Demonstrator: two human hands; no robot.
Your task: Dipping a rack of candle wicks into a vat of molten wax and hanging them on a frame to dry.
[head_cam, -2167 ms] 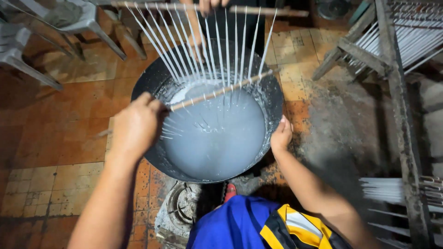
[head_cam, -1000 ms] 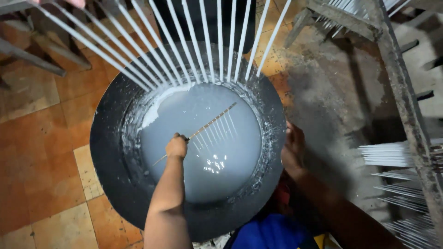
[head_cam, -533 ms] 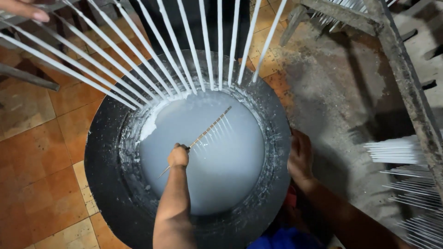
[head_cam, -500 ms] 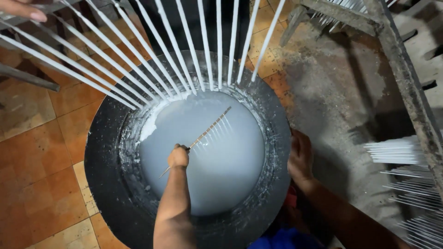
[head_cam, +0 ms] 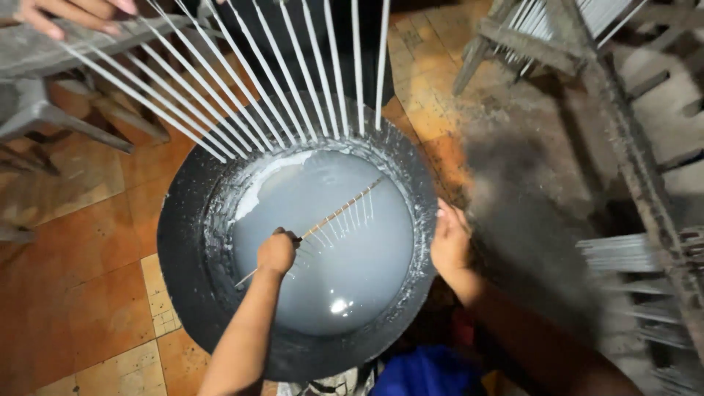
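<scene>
One stick rack point(head_cam: 334, 216), left hand point(head_cam: 276, 251), perhaps dipped

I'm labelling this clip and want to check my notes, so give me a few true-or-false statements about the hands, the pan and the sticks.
1. The left hand grips a thin wooden stick over the pale liquid. True.
2. The right hand is dipped in the middle of the liquid. False: it rests at the right rim of the big dark pan.
3. The thin strands hanging from the stick reach into the liquid. True.
4. The pan sits on a green lawn. False: it stands on an orange tiled floor.
5. Another person's hand holds a second row of white rods above the pan's far edge. True.
</scene>
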